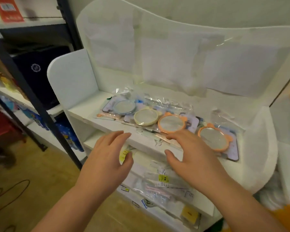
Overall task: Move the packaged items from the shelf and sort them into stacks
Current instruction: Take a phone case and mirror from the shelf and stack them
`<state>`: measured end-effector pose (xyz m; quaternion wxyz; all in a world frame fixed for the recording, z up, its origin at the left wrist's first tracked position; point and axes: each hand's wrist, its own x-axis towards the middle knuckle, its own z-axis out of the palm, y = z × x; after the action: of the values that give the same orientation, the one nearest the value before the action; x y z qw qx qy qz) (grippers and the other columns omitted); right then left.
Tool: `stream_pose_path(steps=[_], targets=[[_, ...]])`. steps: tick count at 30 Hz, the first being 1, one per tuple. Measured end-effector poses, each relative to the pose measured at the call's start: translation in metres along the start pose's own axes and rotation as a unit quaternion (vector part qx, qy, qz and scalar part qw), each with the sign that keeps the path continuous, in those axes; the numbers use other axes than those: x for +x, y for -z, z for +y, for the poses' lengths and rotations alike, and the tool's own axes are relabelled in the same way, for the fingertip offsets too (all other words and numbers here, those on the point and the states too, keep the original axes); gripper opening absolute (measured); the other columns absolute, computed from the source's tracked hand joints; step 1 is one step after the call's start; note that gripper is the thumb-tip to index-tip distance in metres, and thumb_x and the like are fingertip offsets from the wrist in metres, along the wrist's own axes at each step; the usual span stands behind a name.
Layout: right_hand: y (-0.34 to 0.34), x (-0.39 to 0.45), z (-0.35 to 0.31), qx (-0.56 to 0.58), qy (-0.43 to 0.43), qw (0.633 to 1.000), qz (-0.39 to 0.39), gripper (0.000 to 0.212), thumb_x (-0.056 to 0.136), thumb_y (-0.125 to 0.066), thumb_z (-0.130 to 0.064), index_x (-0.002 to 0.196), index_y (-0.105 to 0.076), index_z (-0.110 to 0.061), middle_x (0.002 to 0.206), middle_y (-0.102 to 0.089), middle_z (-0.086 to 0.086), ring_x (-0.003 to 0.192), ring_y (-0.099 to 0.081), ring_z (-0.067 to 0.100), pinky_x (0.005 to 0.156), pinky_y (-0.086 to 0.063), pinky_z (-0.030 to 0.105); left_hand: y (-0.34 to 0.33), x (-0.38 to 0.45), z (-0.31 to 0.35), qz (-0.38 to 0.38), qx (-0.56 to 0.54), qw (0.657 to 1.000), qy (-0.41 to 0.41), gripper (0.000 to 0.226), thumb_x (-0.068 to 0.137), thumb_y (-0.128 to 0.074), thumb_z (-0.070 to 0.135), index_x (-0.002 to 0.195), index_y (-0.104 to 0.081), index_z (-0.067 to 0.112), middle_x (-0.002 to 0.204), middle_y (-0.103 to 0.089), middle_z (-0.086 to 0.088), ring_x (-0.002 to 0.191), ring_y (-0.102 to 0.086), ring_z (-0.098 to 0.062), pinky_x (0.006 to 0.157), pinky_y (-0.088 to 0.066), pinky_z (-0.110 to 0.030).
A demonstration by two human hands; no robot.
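Note:
A row of packaged round mirrors in clear plastic bags lies on the top shelf (94,118) of a white unit: a blue one (125,107), a cream one (146,117), an orange one (172,123) and a second orange one (213,138). My left hand (107,158) hovers in front of the shelf's front edge, fingers straight and spread, holding nothing. My right hand (189,153) reaches over the edge, its fingertips at the bags below the first orange mirror, thumb apart and nothing gripped.
A lower shelf (206,210) holds more flat bagged items with yellow labels (162,178). A dark metal rack (32,91) with packaged goods stands at the left. A cable (10,191) lies on the wooden floor. White side panels bound the unit.

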<state>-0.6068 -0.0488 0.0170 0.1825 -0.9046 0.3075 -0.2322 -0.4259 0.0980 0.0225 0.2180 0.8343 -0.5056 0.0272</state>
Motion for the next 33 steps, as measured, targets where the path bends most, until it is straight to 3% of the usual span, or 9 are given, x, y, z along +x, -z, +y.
stream_pose_path(steps=[8,14,19,24,28,33], targets=[[-0.046,0.115,-0.005,0.003,0.007,1.000,-0.020,0.038,0.091,-0.059,-0.041,0.127,-0.057,-0.032,0.123,-0.056,-0.016,0.114,-0.051,0.006,0.091,-0.046,0.026,-0.001,0.093,-0.061,0.002,0.022,0.999,0.026,0.057,0.093,-0.056,0.041,0.148,-0.040,0.037,0.148,-0.042,0.018,0.138,-0.034,-0.005,0.111,-0.032,-0.027],[-0.082,0.159,-0.011,-0.027,-0.015,0.998,-0.051,0.032,0.088,-0.061,-0.036,0.119,-0.059,-0.031,0.119,-0.057,-0.013,0.107,-0.053,0.010,0.082,-0.044,0.024,-0.019,0.143,-0.109,-0.026,-0.013,0.999,0.021,0.051,0.092,-0.058,0.038,0.142,-0.047,0.035,0.145,-0.046,0.017,0.135,-0.037,-0.005,0.107,-0.034,-0.025],[-0.119,0.195,-0.026,-0.078,-0.036,0.994,-0.072,0.035,0.090,-0.056,-0.036,0.124,-0.056,-0.030,0.123,-0.054,-0.008,0.111,-0.051,0.015,0.088,-0.044,0.031,-0.032,0.193,-0.156,-0.053,-0.051,0.997,-0.003,0.051,0.094,-0.056,0.034,0.144,-0.047,0.031,0.147,-0.044,0.013,0.137,-0.034,-0.007,0.109,-0.032,-0.026],[-0.165,0.229,-0.048,-0.146,-0.051,0.986,-0.068,0.050,0.081,-0.064,-0.026,0.130,-0.054,-0.020,0.134,-0.052,0.006,0.121,-0.051,0.027,0.098,-0.048,0.039,-0.040,0.241,-0.204,-0.080,-0.068,0.993,-0.060,0.048,0.093,-0.055,0.035,0.141,-0.050,0.032,0.144,-0.048,0.012,0.132,-0.040,-0.010,0.102,-0.037,-0.025],[-0.193,0.255,-0.060,-0.216,-0.062,0.972,-0.075,0.059,0.077,-0.069,-0.014,0.133,-0.048,-0.015,0.147,-0.041,0.013,0.139,-0.037,0.033,0.110,-0.039,0.041,-0.046,0.272,-0.231,-0.094,-0.082,0.988,-0.086,0.049,0.091,-0.056,0.033,0.140,-0.052,0.029,0.144,-0.049,0.009,0.132,-0.042,-0.013,0.104,-0.039,-0.030],[-0.209,0.272,-0.067,-0.249,-0.083,0.960,-0.096,0.061,0.065,-0.071,-0.007,0.123,-0.051,-0.015,0.134,-0.049,0.009,0.128,-0.047,0.029,0.100,-0.045,0.040,-0.053,0.294,-0.249,-0.128,-0.100,0.982,-0.098,0.050,0.091,-0.054,0.030,0.141,-0.050,0.028,0.144,-0.050,0.006,0.130,-0.045,-0.017,0.102,-0.042,-0.033]])
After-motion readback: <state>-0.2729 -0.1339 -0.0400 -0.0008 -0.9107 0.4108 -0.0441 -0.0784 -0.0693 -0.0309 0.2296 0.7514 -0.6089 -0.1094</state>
